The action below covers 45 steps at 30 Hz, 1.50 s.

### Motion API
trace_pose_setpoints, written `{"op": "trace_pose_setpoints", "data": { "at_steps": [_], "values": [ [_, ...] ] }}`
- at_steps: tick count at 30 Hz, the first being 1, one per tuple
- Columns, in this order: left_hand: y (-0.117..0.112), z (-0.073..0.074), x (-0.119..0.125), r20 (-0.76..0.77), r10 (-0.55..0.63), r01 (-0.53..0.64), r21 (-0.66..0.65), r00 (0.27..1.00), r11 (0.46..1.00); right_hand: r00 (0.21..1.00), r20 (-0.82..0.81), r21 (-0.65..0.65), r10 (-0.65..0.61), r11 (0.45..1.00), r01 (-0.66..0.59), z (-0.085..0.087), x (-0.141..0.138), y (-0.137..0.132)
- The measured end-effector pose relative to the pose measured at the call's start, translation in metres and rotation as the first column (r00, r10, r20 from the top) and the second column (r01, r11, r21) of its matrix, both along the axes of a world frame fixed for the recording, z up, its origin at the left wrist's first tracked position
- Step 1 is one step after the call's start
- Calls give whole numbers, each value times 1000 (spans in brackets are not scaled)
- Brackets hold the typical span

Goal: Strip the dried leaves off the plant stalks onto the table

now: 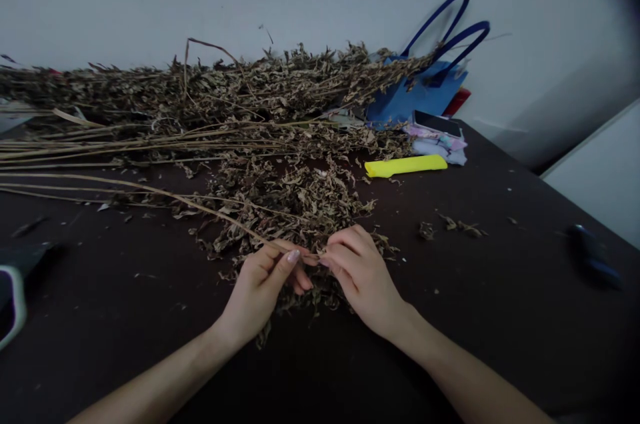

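My left hand [265,281] pinches a long dried plant stem [200,208] close to its right end, between thumb and fingers. The stem runs off to the left edge of the view. Right beside it, my right hand [363,274] is closed, its thumb and fingertips pinched at the stem's tip; whether a leaf is between them is hidden. Both hands are over a loose pile of dried, curled leaves [300,201] on the dark table [150,344].
Behind lie bare stems [100,147] and a thick bundle of leafy dried stalks [280,87] along the wall. At the right stand a blue bag [420,101], a phone [437,123] on tissue packs [440,149], a yellow object [407,165] and a blurred dark object [593,257].
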<state>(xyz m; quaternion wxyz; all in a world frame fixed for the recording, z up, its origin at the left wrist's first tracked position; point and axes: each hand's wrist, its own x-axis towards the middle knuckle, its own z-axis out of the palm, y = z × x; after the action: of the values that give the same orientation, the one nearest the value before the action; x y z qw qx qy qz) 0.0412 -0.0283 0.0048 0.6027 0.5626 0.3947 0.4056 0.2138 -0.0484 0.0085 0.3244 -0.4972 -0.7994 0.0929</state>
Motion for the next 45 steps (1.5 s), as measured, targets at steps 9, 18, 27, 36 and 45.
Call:
{"op": "trace_pose_setpoints", "data": {
  "at_steps": [9,18,27,36,45],
  "values": [
    [1,-5,0,73,26,-18,-112,997,994,1000,7,131,20,991,-21,-1,0,1],
    [-4,1,5,104,-36,48,-120,994,992,995,68,92,71,993,-77,-3,-2,-1],
    [-4,0,6,162,-53,78,-153,985,985,995,-94,-54,31,998,-36,1,-4,-2],
    [-4,-4,4,188,-60,92,-167,980,982,976,-205,-100,-74,993,54,9,5,2],
    [0,-5,1,185,8,19,-146,983,989,987,-68,28,-145,989,147,1,23,15]
  ]
}}
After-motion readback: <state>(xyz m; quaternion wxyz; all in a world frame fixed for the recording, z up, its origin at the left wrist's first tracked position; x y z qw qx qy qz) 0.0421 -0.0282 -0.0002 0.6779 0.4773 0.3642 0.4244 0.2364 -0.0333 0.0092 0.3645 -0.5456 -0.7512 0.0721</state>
